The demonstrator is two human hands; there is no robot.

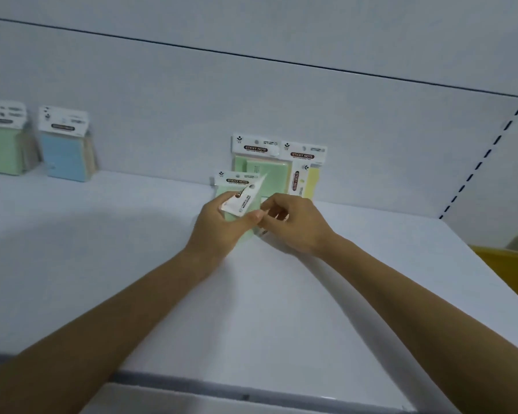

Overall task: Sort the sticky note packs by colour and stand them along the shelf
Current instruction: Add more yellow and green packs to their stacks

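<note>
While in two hands [260, 222]: green pack [237, 201]; five upright.

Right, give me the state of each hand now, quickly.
Left hand: closed on a tilted sticky note pack.
Right hand: fingers pinched at the same pack's edge; actual grip cannot be told.

You face a pale grey-white shelf [102, 234] with a back panel [251, 100] of the same tone, crossed by one thin dark line. At far left stands a mint-green pack [0, 147]; beside it a light-blue pack [65, 153]. Near centre stand another green pack [262, 168] and a pale-yellow pack [310, 177]. Every pack carries a white header card [255, 146] with a dark label lettered in orange-red. A row of black slots runs down the right upright [488, 153]. An orange-yellow object [503, 264] shows at the right edge.
</note>
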